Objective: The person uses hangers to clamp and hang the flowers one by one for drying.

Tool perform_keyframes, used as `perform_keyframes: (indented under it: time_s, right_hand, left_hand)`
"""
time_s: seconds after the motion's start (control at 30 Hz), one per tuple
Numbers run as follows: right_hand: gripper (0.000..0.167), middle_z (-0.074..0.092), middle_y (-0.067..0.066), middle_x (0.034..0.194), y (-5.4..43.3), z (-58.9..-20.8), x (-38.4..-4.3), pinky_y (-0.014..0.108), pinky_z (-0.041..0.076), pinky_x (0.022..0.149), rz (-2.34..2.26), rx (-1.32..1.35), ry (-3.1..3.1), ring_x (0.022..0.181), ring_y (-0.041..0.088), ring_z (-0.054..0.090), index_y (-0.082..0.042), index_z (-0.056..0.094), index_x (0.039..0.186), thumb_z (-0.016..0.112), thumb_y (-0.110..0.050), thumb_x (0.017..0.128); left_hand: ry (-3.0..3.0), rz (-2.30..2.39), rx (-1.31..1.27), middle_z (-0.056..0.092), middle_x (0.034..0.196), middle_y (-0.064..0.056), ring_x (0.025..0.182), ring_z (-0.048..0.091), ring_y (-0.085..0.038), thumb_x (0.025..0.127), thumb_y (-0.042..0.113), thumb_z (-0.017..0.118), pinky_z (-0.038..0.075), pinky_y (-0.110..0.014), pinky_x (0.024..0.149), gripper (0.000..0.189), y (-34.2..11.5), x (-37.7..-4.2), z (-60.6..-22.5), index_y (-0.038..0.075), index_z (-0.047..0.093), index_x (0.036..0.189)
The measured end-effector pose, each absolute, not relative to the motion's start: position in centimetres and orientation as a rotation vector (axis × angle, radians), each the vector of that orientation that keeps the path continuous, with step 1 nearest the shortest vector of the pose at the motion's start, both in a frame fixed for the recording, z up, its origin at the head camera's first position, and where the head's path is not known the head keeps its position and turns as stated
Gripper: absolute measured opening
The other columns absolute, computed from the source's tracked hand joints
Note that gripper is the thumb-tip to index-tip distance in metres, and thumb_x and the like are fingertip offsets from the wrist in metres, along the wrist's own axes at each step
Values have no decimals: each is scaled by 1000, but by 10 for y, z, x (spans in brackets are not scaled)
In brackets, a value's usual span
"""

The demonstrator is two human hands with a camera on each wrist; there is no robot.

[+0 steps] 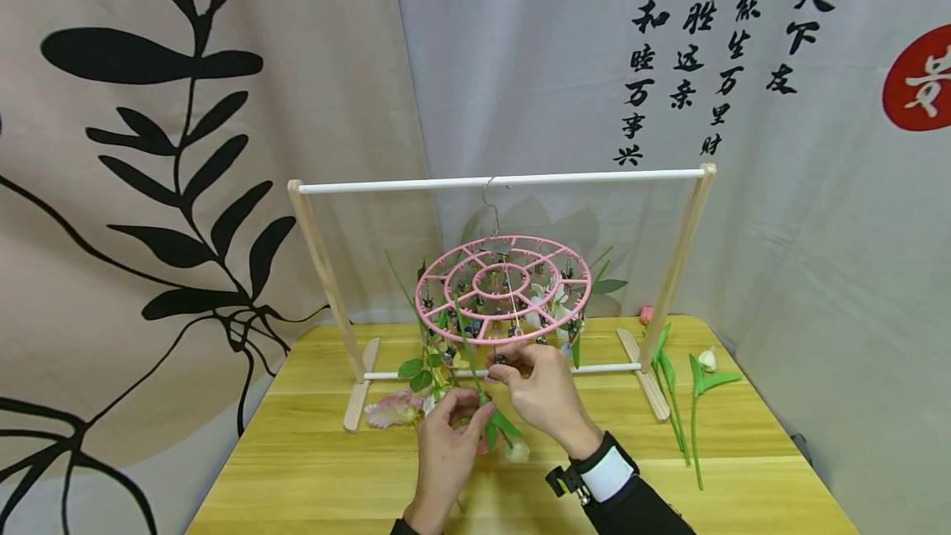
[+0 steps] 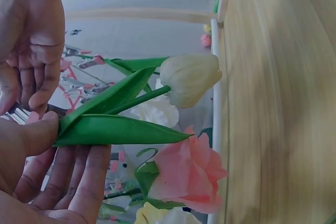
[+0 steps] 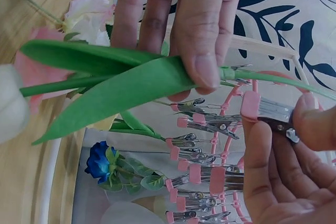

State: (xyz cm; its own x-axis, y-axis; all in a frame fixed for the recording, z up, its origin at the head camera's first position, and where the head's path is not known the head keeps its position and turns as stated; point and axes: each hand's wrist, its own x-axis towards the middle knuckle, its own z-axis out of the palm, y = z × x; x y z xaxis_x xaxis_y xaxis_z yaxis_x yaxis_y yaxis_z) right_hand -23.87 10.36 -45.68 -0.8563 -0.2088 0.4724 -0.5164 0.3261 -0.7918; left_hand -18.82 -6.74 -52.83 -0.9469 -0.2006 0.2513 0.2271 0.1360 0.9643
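Observation:
In the head view my left hand [image 1: 449, 440] pinches a white tulip [image 1: 518, 452] by its stem, just where the green leaves [image 3: 115, 95] join it. Its bloom [image 2: 191, 80] points down, and the thin stem runs up past the clips. My right hand [image 1: 546, 390] pinches the metal end of a pink-tipped clip [image 3: 252, 106] between thumb and fingers, close beside the stem. That clip belongs to a round pink clip hanger [image 1: 505, 338]. Several other clips [image 3: 195, 172] hang around it, some with flowers.
The hanger hooks onto the white top bar [image 1: 594, 177] of a wooden stand [image 1: 319, 271]. A pink rose [image 2: 184, 171] and a blue rose [image 3: 100, 162] hang below. A pale pink flower [image 1: 394, 409] is at the left; another white tulip [image 1: 707, 360] lies at the table's right.

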Motion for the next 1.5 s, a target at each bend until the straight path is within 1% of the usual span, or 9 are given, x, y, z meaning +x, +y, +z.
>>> perform_keyframes:
  time_s: [0.17,0.3,0.5,0.73,0.83,0.97,1.03,1.3,1.5]
  right_hand:
    - [12,89,-4,96,104,-456,-238,22,55,68,1606,662,-2290,85,16,84,-16,89,104,84,-5,106]
    - [16,89,-2,95,104,-455,-237,22,53,64,1601,664,-2269,84,14,85,-16,88,102,84,-1,105]
    - [20,88,-3,93,104,-452,-236,22,56,65,1569,669,-2259,80,19,83,-20,89,99,85,-1,104]
    - [23,89,-3,92,102,-452,-234,22,58,68,1584,639,-2243,83,27,84,-19,89,97,84,3,102]
    - [26,89,-3,92,101,-452,-234,22,59,69,1589,628,-2244,82,24,84,-19,89,96,83,5,102]
    - [26,89,-3,93,100,-452,-233,23,62,72,1599,621,-2244,82,12,82,-19,88,96,83,6,101]
    - [27,89,-3,93,100,-452,-233,23,62,72,1601,622,-2241,82,10,81,-19,88,96,82,7,101]
    - [29,89,-2,93,103,-455,-234,24,63,73,1614,622,-2244,83,10,81,-19,88,98,80,9,101]
    - [20,88,-1,93,103,-457,-234,23,62,73,1629,610,-2258,82,10,80,-16,88,99,85,4,101]
  left_hand:
    - [-2107,-1851,-26,85,112,-13,96,85,-20,102,16,93,71,-31,68,21,-66,-188,-528,7,81,116]
    - [-2121,-1833,-39,85,114,-12,103,86,-19,103,18,93,70,-24,78,21,-66,-189,-528,9,81,117]
    - [-2128,-1818,-26,85,115,-11,105,86,-21,103,18,92,70,-23,84,20,-65,-190,-528,9,82,117]
    - [-2140,-1799,-35,85,116,-10,105,86,-20,103,19,92,73,-29,89,19,-62,-189,-526,11,82,117]
    - [-2132,-1800,-48,85,115,-9,104,85,-19,102,18,93,72,-28,88,18,-60,-188,-526,12,83,116]
    - [-2109,-1809,-55,86,113,-8,102,85,-16,101,16,94,69,-21,85,16,-56,-189,-525,13,84,114]
    - [-2100,-1814,-60,86,112,-8,101,85,-15,101,15,94,68,-20,85,16,-55,-189,-525,13,84,113]
    - [-2116,-1797,-45,87,112,-6,101,85,-16,100,16,95,69,-22,87,16,-52,-190,-523,15,85,113]
    - [-2138,-1794,-19,87,113,-7,104,86,-18,101,18,94,72,-28,89,17,-51,-189,-522,14,85,114]
